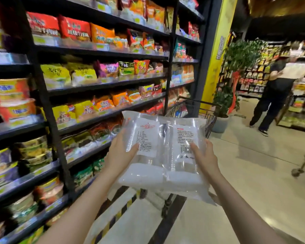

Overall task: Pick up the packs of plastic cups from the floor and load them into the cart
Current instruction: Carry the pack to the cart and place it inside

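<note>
The left hand (121, 152) grips the left edge of a pack of plastic cups (164, 155), thumb laid across the top film beside a white printed label (147, 138), fingers curled out of sight beneath. The right hand (203, 156) clamps the opposite edge the same way, thumb resting by a barcode (185, 150). Both hands are closed on the pack, which hangs in the air between them at chest height, above the floor and just short of the cart (195, 111).

The clear bag holds two stacks of cups lying side by side. Their long axis runs away from the person, the near end tipped down and the far end raised toward the cart, so the labelled face tilts up at the camera.

The wire cart stands directly behind the pack, mostly hidden by it. Black shelves (102, 85) of bright snack bags and noodle bowls line the left side. The pale tiled floor (245, 199) carries a black and yellow striped strip (116, 217) near the shelf base. A yellow pillar (217, 55) rises beyond the cart, with potted plants (239, 57) beside it, and a person in dark clothes (275, 95) stands farther down the aisle.
</note>
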The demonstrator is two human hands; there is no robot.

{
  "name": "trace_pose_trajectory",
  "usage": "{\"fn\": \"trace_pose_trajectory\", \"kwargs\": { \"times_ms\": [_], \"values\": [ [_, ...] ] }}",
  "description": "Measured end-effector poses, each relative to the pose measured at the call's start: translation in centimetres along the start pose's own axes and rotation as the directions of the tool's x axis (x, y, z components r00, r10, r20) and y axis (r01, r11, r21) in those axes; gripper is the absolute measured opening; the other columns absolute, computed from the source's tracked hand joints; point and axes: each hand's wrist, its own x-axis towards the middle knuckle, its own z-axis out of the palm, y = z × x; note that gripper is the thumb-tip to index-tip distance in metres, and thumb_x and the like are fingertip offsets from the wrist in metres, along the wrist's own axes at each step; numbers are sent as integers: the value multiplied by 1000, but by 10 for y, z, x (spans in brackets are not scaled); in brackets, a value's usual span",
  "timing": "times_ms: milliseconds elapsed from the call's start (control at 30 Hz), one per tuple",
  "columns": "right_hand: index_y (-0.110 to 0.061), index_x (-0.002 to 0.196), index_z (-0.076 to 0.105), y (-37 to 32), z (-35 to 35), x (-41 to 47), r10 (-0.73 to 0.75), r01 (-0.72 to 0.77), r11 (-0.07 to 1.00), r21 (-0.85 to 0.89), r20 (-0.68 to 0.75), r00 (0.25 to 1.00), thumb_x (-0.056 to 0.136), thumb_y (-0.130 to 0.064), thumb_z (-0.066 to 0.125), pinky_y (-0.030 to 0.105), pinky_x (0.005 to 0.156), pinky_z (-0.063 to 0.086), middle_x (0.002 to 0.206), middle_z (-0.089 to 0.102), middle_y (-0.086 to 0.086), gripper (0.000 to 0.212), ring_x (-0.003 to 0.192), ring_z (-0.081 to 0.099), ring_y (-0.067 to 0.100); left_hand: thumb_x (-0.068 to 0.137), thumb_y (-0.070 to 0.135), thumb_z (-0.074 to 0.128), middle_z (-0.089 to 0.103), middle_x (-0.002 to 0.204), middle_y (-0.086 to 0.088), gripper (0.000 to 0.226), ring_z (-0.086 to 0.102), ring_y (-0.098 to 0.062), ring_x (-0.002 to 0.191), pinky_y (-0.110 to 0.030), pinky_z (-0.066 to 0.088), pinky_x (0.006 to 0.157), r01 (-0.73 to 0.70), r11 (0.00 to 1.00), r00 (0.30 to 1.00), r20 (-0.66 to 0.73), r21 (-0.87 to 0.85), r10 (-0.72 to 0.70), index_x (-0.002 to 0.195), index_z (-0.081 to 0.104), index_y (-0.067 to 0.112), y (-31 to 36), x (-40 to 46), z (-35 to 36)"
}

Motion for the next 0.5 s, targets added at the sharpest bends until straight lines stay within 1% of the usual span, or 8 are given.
{"fn": "trace_pose_trajectory", "kwargs": {
  "times_ms": [67, 133, 167, 233, 333, 400, 500],
  "values": [
    [-20, 132, 38, 3, 16, 53, -21, 21, 1000, -14, -5, 1000, 91, -35, 53, 35, 89, 43, 121, 52, 2, 46, 108, 53, 24, 78, 55, 48, 37, 146, 5, 72, 39, -22, 131, -43, 40, 99, 15, 1000, 1000, 6, 9, -15, 141, 22, 34, -14, 52, 23],
    [-18, 132, 38, 8, 34, 105, -20, 20, 1000, -15, -12, 1000, 92, -33, 53, 30, 82, 38, 114, 51, 0, 46, 99, 50, 19, 79, 53, 49, 35, 147, 8, 71, 37, -20, 132, -44, 40, 100, 23, 1000, 1000, 8, 1, -23, 142, 20, 36, -30, 102, 48],
    [-18, 133, 38, 11, 44, 129, -11, 11, 1000, -20, -13, 1000, 92, -33, 53, 28, 81, 37, 114, 51, 0, 47, 97, 49, 18, 83, 49, 51, 32, 149, 9, 71, 34, -19, 134, -44, 38, 102, 23, 1000, 1000, 7, -4, -23, 143, 19, 34, -38, 124, 62],
    [-18, 136, 36, 23, 66, 176, -1, 0, 1000, -19, -19, 1000, 91, -34, 54, 28, 83, 38, 120, 54, 1, 50, 100, 52, 18, 87, 41, 56, 31, 150, 6, 70, 33, -20, 135, -41, 36, 102, 30, 1000, 1000, 6, -9, -30, 145, 19, 30, -57, 168, 90],
    [-17, 140, 33, 47, 101, 242, 26, -27, 999, -33, -32, 999, 91, -36, 54, 30, 89, 40, 131, 52, 2, 56, 111, 53, 23, 86, 38, 58, 38, 145, 1, 68, 39, -23, 131, -38, 38, 95, 36, 999, 999, 27, 5, -37, 143, 23, 29, -91, 233, 132],
    [-16, 142, 30, 61, 124, 288, 48, -51, 997, -52, -48, 998, 91, -37, 54, 32, 91, 41, 135, 49, 3, 60, 115, 52, 25, 86, 38, 58, 35, 148, -1, 70, 37, -24, 133, -38, 36, 99, 43, 999, 997, 58, 2, -44, 145, 22, 25, -115, 282, 162],
    [-16, 143, 28, 78, 153, 356, 99, -104, 992, -70, -69, 993, 89, -43, 54, 40, 103, 40, 142, 45, 5, 66, 125, 47, 29, 85, 37, 60, 35, 148, -1, 71, 34, -23, 135, -39, 33, 104, 16, 1000, 993, 114, -22, -13, 145, 23, 24, -142, 357, 204]
  ]
}}
